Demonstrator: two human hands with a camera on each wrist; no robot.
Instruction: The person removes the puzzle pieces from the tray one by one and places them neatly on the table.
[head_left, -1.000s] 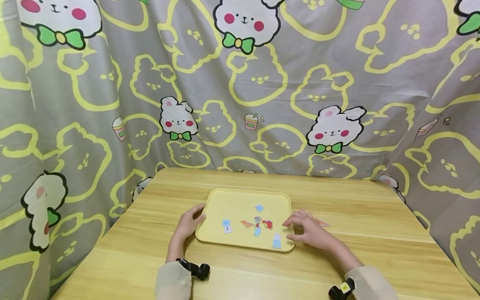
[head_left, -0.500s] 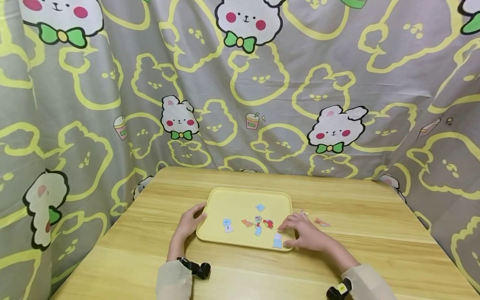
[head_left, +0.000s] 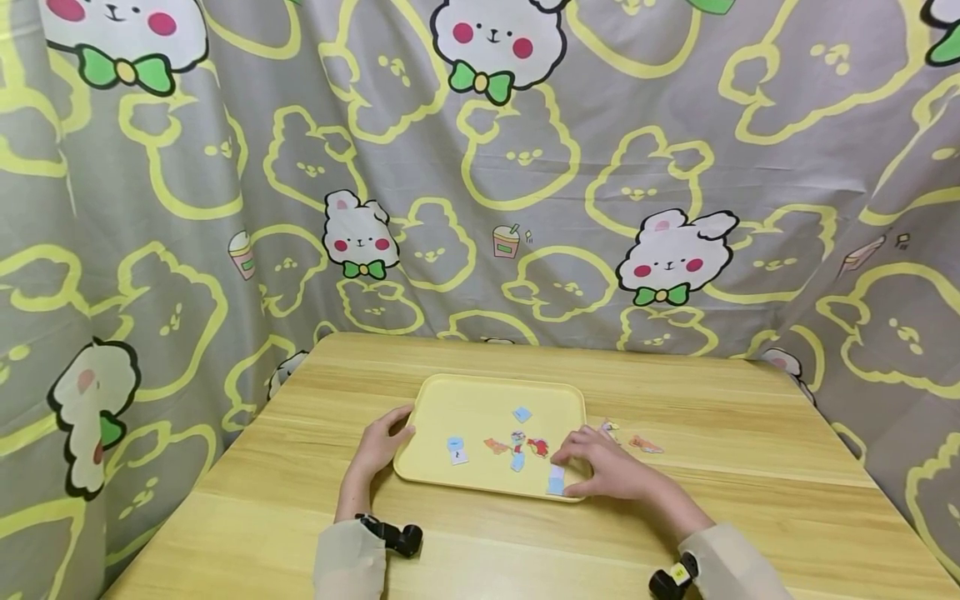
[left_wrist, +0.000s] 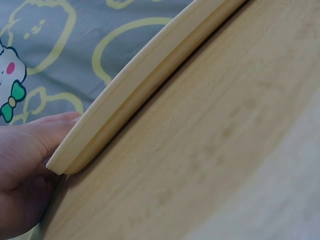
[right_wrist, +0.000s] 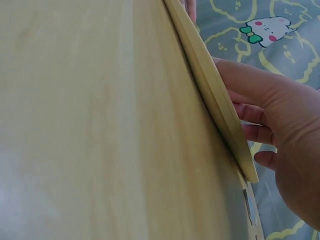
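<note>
My left hand (head_left: 381,439) holds the left edge of a yellow tray (head_left: 465,389); in the left wrist view, its fingers reach past the tray rim (left_wrist: 112,97). Over the tray's front right corner, my right hand (head_left: 603,465) has its index finger and thumb spread around a small blue-and-lilac paper piece (head_left: 556,480), fingertips right at its edges. In the right wrist view that hand (right_wrist: 285,112) reaches over the rim, which hides the piece. Colourful paper cutouts lie mid-tray, among them a red one (head_left: 537,448) and an orange one (head_left: 495,447).
A blue piece (head_left: 522,414) lies toward the tray's back, and a blue-and-white piece (head_left: 457,451) at its left. On the wooden table (head_left: 735,450), right of the tray, lie an orange cutout (head_left: 647,444) and another cutout (head_left: 611,430). A patterned curtain (head_left: 465,167) hangs behind.
My right hand has moved left and slightly forward over the tray's corner, to the blue-and-lilac piece, uncovering the cutouts on the table. My left hand stays at the tray's edge.
</note>
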